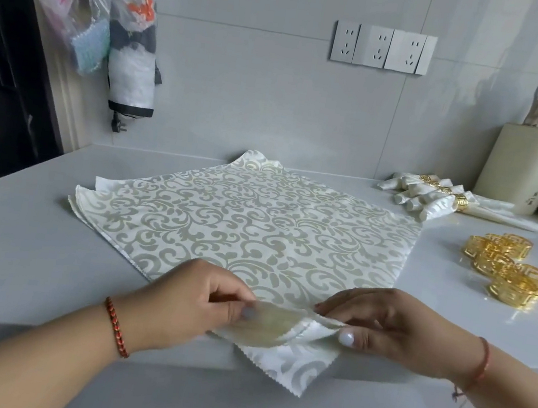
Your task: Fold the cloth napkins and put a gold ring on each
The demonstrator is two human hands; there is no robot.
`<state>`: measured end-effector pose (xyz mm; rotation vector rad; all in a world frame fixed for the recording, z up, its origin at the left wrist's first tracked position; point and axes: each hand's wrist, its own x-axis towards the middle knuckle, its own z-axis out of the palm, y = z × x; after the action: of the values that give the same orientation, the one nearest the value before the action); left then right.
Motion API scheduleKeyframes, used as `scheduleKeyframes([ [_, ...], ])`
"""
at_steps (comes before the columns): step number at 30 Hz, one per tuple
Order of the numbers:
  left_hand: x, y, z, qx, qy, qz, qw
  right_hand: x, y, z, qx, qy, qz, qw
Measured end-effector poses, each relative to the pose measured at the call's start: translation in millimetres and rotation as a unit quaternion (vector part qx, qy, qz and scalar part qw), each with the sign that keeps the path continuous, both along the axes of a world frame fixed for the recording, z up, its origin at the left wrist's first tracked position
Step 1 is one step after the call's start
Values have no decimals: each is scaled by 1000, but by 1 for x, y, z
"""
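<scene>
A stack of cream damask napkins (251, 222) lies flat on the grey counter (14, 237), one corner hanging over the front edge. My left hand (192, 300) and my right hand (382, 323) both pinch the near corner of the top napkin, which is turned up and rolled back a little. Several loose gold rings (507, 268) sit in a cluster at the right. Behind them lie folded napkins (434, 199) with gold rings round them.
A cream utensil holder (525, 167) with scissors stands at the back right beside a wire rack. Wall sockets (382, 48) are on the tiled wall. Plastic bags and a folded umbrella (134, 46) hang at the back left.
</scene>
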<state>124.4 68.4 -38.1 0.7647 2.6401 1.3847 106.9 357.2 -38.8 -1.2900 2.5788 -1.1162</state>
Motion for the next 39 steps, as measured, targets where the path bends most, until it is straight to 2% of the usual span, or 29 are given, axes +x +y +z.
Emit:
scheduleKeyframes([
  [2,-3,0,0,12,-9,3,1000,-3,1,3,-21,-56,0,998],
  [5,-4,-1,-2,25,-8,12,1000,-2,1,5,-42,-84,-21,995],
  [7,-3,0,-3,47,4,33,998,-2,-1,5,-46,-79,-49,995],
  [11,6,5,-1,96,11,70,993,6,-5,6,-25,-14,-139,990],
  [13,13,3,1,92,30,78,992,13,-5,9,-29,-2,-161,987],
  [19,52,-5,20,71,48,54,995,47,-1,35,-57,-3,-97,994],
  [22,74,-5,35,58,35,50,996,57,0,51,-54,40,-70,995],
  [23,77,-6,37,16,69,47,996,59,-1,56,-60,44,-76,994],
  [25,75,-6,52,-75,193,44,977,57,-3,64,-75,22,-87,993],
  [26,71,-4,57,-57,204,65,975,52,-4,67,-83,8,-99,992],
  [28,55,2,62,8,130,83,988,35,-7,70,-91,-9,-148,985],
  [31,4,4,67,49,35,116,991,-10,-20,69,-52,-30,-241,969],
  [33,-36,4,69,23,19,135,990,-47,-29,65,-14,-30,-268,963],
  [39,-180,4,55,-181,34,219,958,-174,-49,53,52,-54,-348,934],
])
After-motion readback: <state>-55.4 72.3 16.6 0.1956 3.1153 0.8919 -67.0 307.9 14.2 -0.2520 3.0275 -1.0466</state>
